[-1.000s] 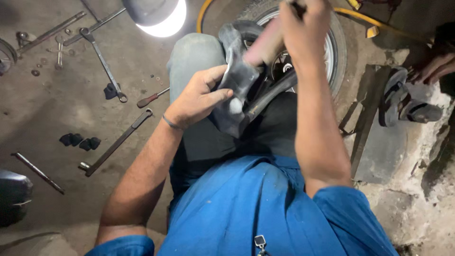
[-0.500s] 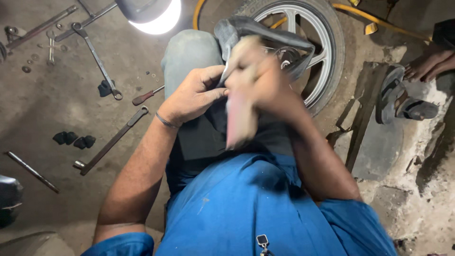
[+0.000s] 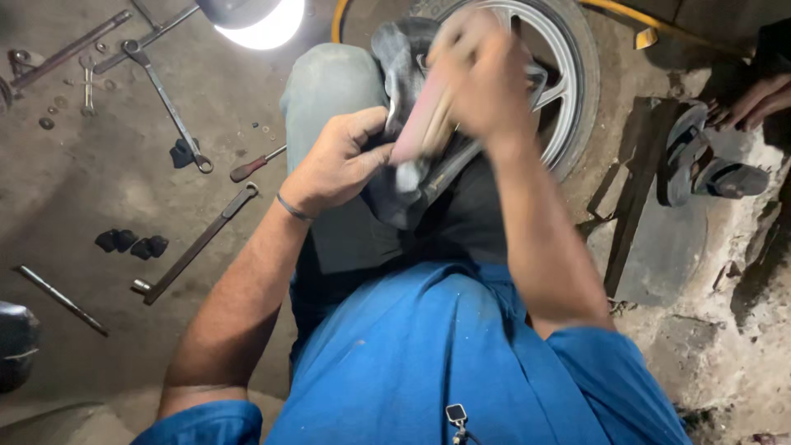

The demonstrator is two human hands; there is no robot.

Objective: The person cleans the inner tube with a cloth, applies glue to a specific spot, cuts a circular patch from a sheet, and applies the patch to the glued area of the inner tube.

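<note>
Head view: left hand (image 3: 342,165) closed in firm grip on black tube (image 3: 395,74) over lap, before wheel (image 3: 568,91). Right hand (image 3: 486,74) blurred, fist around pinkish tool (image 3: 420,132) against tube. Work seemingly midway, tube unfinished.

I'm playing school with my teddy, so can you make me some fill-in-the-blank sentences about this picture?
1. The person's left hand grips a floppy black ____ tube over the knee.
2. The right hand looks ____ because it is moving fast.
3. Beyond the knee lies a ____ with silver spokes.
4. The long tools lie on the ____.

Missing words: rubber; blurry; wheel; floor
</note>
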